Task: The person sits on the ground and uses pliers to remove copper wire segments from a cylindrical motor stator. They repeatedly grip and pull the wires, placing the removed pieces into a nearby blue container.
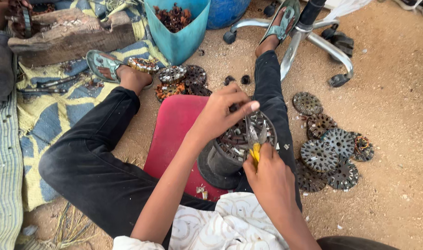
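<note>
A seated person's right hand (270,178) closes around yellow-handled pliers (257,141), their tips set into a round motor stator (241,139) propped on a dark cylindrical stand (220,162) at the near edge of a red stool (172,129). The left hand (220,113) curls over the stator's far rim, fingers gripping it. More stators (329,148) lie piled on open sandy ground (397,106) to the right; beyond, others (181,78) cluster before a teal bin (176,32) of scrap.
</note>
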